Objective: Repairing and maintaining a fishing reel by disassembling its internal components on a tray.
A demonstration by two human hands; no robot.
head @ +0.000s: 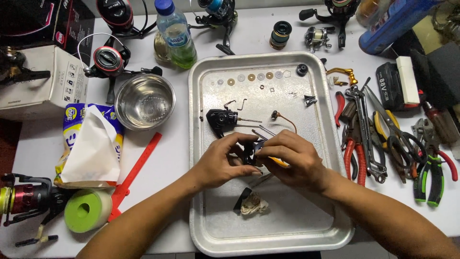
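Black reel part [249,154] sits at the metal tray's [326,144] centre, pinched in the left hand's [221,160] grip; the right hand [292,160], at its three o'clock, pinches a yellow-handled tool [279,162] against it.

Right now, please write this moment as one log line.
left hand: holds black reel part | right hand: yellow-handled tool | over metal tray

A steel bowl [145,101] stands on the white bench [167,163], just left of the metal tray [203,144]. A water bottle [175,33] stands behind the bowl. A tissue pack [91,144] and a green tape roll [87,210] lie at the left. Pliers and wrenches [383,144] lie in a group right of the tray. A row of washers [254,76] lies along the tray's far edge.
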